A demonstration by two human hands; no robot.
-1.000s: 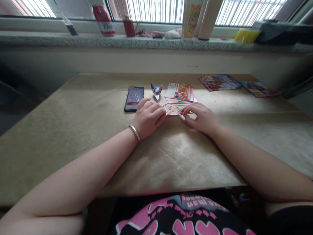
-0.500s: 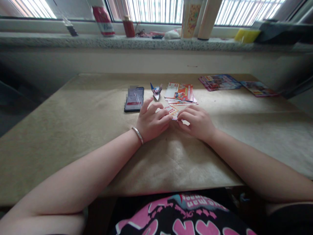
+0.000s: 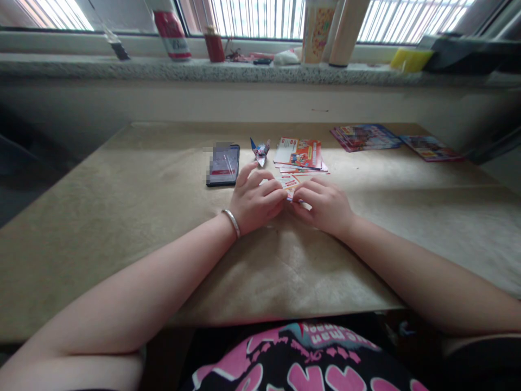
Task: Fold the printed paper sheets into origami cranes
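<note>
A small white and orange printed paper card (image 3: 290, 182) lies between my hands on the table, its near edge covered by my fingertips. My left hand (image 3: 257, 200), with a silver bangle at the wrist, has its thumb and fingers closed on the card's left near edge. From the other side, my right hand (image 3: 326, 205) pinches the near right edge, fingers curled. The fingertips of both hands almost meet. Just beyond my left fingers stands a folded paper crane (image 3: 260, 154). A loose pile of similar printed cards (image 3: 304, 154) lies behind the held one.
A phone (image 3: 223, 169) lies left of the crane. Colourful cards (image 3: 366, 137) are piled at the back right, with another card stack (image 3: 432, 147) beside them. Along the window sill (image 3: 244, 71) stand a red can (image 3: 173, 35), a red jar (image 3: 214, 46) and a yellow object (image 3: 411, 58).
My right hand has shifted slightly left, bringing its fingertips closer to the left ones at the card's near edge. My left hand has moved very slightly right. Everything else stays put.
</note>
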